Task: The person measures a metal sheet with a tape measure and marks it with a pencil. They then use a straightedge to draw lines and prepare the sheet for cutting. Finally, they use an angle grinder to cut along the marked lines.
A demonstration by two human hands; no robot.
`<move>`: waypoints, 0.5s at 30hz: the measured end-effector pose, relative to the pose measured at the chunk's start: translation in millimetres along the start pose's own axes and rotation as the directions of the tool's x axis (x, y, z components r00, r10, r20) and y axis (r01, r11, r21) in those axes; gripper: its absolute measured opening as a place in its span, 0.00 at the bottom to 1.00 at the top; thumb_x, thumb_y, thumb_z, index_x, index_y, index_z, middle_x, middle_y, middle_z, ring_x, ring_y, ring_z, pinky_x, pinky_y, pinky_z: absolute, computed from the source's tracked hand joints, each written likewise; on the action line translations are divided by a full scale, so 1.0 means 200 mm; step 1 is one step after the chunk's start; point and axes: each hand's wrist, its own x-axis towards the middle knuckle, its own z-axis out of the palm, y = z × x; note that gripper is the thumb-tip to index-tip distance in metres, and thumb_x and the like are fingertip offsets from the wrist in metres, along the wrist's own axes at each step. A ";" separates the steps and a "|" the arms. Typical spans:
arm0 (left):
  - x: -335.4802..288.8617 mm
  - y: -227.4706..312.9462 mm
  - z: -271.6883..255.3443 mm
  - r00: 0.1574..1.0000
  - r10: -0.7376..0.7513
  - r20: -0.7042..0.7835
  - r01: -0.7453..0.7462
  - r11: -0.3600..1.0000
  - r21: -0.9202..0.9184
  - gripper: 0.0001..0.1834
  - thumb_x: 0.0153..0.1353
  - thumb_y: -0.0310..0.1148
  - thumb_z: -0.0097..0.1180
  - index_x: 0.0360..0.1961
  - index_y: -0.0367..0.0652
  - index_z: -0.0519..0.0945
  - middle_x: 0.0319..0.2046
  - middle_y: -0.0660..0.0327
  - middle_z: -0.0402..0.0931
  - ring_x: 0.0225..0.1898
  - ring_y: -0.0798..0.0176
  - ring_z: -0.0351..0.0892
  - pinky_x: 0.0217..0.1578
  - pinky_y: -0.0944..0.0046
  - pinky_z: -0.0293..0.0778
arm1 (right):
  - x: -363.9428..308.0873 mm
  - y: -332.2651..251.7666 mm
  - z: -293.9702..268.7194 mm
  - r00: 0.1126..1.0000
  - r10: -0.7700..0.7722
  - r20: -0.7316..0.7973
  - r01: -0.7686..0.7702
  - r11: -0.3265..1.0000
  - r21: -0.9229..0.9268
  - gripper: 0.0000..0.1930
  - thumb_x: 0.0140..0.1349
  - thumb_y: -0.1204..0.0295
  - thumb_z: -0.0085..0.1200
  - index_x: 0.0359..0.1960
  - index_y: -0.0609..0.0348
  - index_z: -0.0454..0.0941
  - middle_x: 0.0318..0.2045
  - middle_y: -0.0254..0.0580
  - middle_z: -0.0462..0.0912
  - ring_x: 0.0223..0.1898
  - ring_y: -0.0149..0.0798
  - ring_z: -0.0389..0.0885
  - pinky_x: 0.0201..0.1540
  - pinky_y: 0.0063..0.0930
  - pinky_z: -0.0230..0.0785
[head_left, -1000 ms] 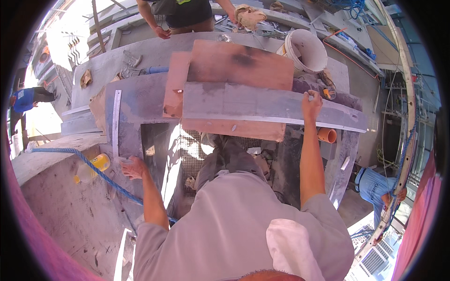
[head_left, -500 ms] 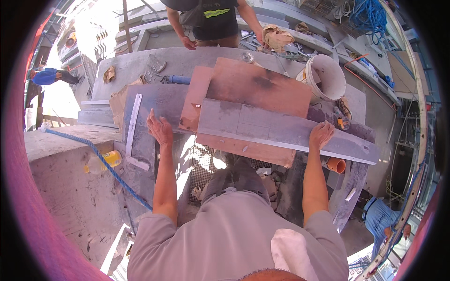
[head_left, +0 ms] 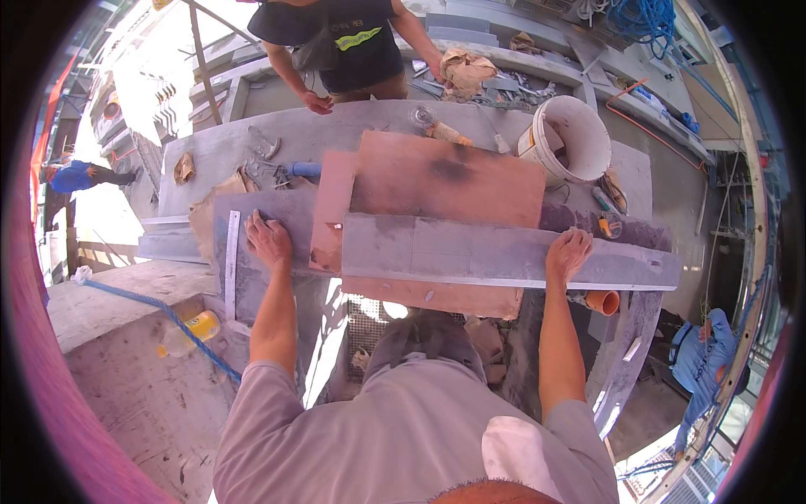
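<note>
My left hand (head_left: 269,240), fingers apart, is over the dark grey board (head_left: 295,202) at the left; whether it touches is unclear. Just left of it lies a metal carpenter's square (head_left: 233,260). My right hand (head_left: 569,254) lies with bent fingers on the right part of a long grey slab (head_left: 470,244), which has a pale near edge and faint lines across it. Under the slab are a reddish-brown board (head_left: 453,172) with a dark smudge and a narrower reddish piece (head_left: 332,202).
Beyond the boards stand a white bucket (head_left: 564,139) and an angle grinder (head_left: 437,126). An orange pipe (head_left: 603,301) is below the slab's right end. A blue rope (head_left: 159,304) crosses a bottle (head_left: 191,333) at left. A co-worker (head_left: 353,50) stands across, holding crumpled brown paper (head_left: 466,71).
My left hand has moved a little left and nearer the carpenter's square. My right hand stays on the slab. The view has shifted slightly; the person at lower right has changed posture.
</note>
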 end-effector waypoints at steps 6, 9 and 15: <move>0.02 0.01 0.00 1.000 -0.006 -0.005 0.006 1.000 -0.012 0.31 0.77 0.43 0.46 0.79 0.52 0.72 0.80 0.54 0.69 0.84 0.52 0.61 0.80 0.37 0.51 | -0.01 0.01 -0.01 1.000 0.006 0.014 -0.006 0.999 0.033 0.12 0.76 0.71 0.53 0.51 0.67 0.85 0.55 0.55 0.82 0.69 0.65 0.74 0.76 0.60 0.64; 0.03 -0.01 0.01 1.000 -0.016 -0.007 0.016 1.000 0.003 0.31 0.77 0.42 0.47 0.79 0.53 0.72 0.80 0.55 0.69 0.84 0.52 0.61 0.80 0.37 0.51 | 0.00 -0.02 -0.03 1.000 0.025 0.016 -0.026 0.998 0.050 0.12 0.76 0.71 0.54 0.51 0.67 0.84 0.55 0.55 0.82 0.69 0.65 0.74 0.76 0.60 0.64; 0.07 0.00 0.03 1.000 -0.022 0.007 0.022 1.000 0.017 0.31 0.77 0.40 0.49 0.79 0.53 0.71 0.80 0.56 0.68 0.84 0.52 0.60 0.80 0.39 0.52 | 0.01 -0.04 0.00 0.999 0.041 -0.034 -0.040 0.998 0.040 0.11 0.77 0.72 0.53 0.52 0.66 0.83 0.56 0.55 0.81 0.69 0.65 0.74 0.76 0.60 0.66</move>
